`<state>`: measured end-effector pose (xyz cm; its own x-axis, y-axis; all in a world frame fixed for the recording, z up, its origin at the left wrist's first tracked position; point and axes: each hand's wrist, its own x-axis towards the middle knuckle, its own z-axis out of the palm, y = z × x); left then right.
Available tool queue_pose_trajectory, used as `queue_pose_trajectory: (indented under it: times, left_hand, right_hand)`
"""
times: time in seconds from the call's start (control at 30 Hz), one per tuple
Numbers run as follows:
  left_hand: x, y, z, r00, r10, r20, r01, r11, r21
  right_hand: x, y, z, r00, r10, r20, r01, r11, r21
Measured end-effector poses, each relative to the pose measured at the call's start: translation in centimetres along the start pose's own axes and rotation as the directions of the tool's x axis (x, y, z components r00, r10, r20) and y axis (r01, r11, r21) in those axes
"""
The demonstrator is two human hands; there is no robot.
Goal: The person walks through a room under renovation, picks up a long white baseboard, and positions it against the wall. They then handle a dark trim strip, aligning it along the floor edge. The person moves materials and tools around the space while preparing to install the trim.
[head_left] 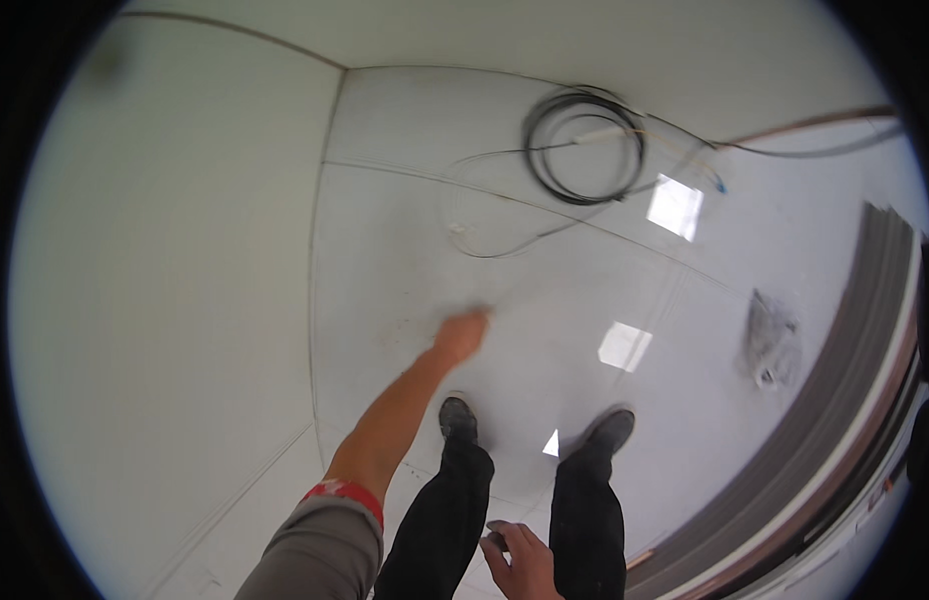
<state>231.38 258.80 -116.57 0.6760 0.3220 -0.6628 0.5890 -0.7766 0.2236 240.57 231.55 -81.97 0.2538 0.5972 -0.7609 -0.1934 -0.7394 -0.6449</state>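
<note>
From my remote seat, I judge the loose cable to be the chief hazard. The black cable coil (531,155) lies on the floor (405,240) ahead of both hands, well apart from them, and a thin slack loop (500,254) spreads from it toward the left hand (463,335). A shoe (613,430) or finger hooking that slack could drag the coil or kink it; the blue-tipped end (721,185) could be crushed if stepped on. The glossy floor might also let a foot slide.

The left arm reaches forward, nearly straight, its grey sleeve (320,550) ending above the forearm. The left hand looks bunched at its end, but it is blurred, so I can't tell whether it grips anything. The right hand (525,562) sits low, close in front of the legs, its fingers curled and thumb near them, partly open; the fingertips look dark, and I can't make out whether something small is pinched there.
</note>
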Motion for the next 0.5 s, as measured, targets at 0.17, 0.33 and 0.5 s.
queue_pose_trajectory:
  times: [0.17, 0.33, 0.5]
  left_hand:
    - [-10.3, 15.9, -1.7, 0.992, 0.101, 0.077, -0.066, 0.929, -0.365]
    - [-17.6, 28.2, -9.3, 0.98, 0.189, 0.056, -0.156, 0.917, -0.366]
    - [-34.3, 45.0, -19.9, 0.388, 0.922, 0.017, -0.83, 0.357, -0.428]
  right_hand:
    - [-1.0, 2.4, 0.1, 0.999, 0.005, -0.037, -0.006, 1.0, -0.019]
    - [-4.4, 7.5, 2.2, 0.981, -0.057, -0.185, 0.047, 0.997, -0.058]
    - [-11.9, 14.7, 6.8, 0.952, -0.135, -0.275, 0.139, 0.99, -0.003]
